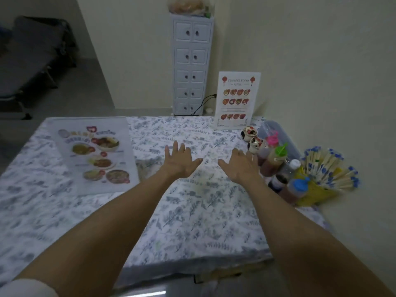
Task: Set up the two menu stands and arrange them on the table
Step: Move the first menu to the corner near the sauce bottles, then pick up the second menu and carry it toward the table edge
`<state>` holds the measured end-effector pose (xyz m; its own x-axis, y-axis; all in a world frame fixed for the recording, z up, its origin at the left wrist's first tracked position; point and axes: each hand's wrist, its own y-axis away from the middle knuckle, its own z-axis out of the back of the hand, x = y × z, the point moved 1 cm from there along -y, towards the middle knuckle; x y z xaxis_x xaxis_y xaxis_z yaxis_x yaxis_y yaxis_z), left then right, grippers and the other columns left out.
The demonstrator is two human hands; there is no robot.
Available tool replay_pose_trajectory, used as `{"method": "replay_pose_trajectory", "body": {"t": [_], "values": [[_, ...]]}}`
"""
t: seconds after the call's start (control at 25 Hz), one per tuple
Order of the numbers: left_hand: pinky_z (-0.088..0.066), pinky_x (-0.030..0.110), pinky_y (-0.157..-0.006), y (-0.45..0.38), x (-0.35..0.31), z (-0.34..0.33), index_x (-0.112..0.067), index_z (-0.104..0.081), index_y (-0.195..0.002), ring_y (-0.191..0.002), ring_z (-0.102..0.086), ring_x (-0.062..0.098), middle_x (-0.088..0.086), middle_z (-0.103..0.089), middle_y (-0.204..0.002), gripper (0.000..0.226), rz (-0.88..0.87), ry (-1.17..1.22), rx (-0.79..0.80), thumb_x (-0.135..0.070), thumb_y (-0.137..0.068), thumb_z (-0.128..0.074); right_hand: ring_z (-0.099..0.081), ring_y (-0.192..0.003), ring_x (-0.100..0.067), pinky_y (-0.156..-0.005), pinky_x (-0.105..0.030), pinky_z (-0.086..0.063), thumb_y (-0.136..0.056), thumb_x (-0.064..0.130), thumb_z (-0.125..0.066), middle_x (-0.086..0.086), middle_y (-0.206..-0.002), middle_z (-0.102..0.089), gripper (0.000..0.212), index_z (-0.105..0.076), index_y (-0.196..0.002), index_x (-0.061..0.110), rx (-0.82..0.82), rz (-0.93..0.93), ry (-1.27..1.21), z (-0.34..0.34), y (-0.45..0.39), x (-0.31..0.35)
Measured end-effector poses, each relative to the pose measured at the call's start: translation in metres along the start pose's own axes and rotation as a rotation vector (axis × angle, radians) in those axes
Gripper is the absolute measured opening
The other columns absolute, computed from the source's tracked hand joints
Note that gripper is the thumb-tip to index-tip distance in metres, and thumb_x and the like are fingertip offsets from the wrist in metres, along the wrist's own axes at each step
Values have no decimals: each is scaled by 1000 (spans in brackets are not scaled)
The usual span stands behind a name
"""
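Observation:
A menu stand with a Chinese food menu (pixel 236 99) stands upright at the table's far right edge, close to the wall. A second menu stand (pixel 96 155), clear with food photos, lies flat on the left side of the floral tablecloth (pixel 192 221). My left hand (pixel 180 161) and my right hand (pixel 240 168) both stretch out over the middle of the table, palms down, fingers spread, holding nothing. The flat menu is to the left of my left hand, apart from it.
Sauce bottles (pixel 276 159), two small painted jars (pixel 250 136), a clear lidded container (pixel 278 133) and a bundle of wrapped chopsticks (pixel 330 168) crowd the right edge by the wall. A tall white drawer cabinet (pixel 190 65) stands behind the table.

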<state>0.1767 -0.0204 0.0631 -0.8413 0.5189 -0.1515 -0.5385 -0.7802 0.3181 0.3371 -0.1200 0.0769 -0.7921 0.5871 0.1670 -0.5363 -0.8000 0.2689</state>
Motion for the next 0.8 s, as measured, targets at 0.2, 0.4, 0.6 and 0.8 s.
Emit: {"method": "replay_pose_trajectory", "body": {"t": [0.2, 0.4, 0.6, 0.8], "values": [[7, 55, -120, 97, 52, -26, -9, -13, -156, -152, 12, 33, 11, 2, -166, 83, 46, -2, -5, -65, -95, -20, -14, -149, -37, -122, -53, -6, -93, 62, -33, -14, -161, -23, 80, -21, -153, 10, 26, 22, 37, -26, 85, 40], [9, 56, -119, 159, 110, -42, -10, -11, -157, -153, 9, 32, 9, -2, -166, 83, 134, 50, -12, -65, -95, -18, -11, -151, -35, -123, -52, -4, -94, 62, -32, -14, -163, -18, 80, -19, -154, 10, 24, 138, 47, -52, 132, 79], [9, 54, -120, 193, 175, -53, -10, -11, -157, -152, 12, 30, 9, 0, -166, 82, 292, 163, -74, -63, -96, -19, -17, -149, -33, -122, -48, -13, -95, 58, -34, -13, -161, -23, 77, -22, -153, 9, 10, 324, -36, -79, 136, 135], [5, 52, -122, 197, 238, -50, -9, -10, -157, -153, 7, 30, 10, -4, -166, 79, 415, 398, -181, -59, -97, -27, -37, -136, -35, -100, -45, -42, -96, 51, -41, -14, -146, -45, 65, -32, -146, 11, 22, 367, -292, -93, 121, 197]]}}
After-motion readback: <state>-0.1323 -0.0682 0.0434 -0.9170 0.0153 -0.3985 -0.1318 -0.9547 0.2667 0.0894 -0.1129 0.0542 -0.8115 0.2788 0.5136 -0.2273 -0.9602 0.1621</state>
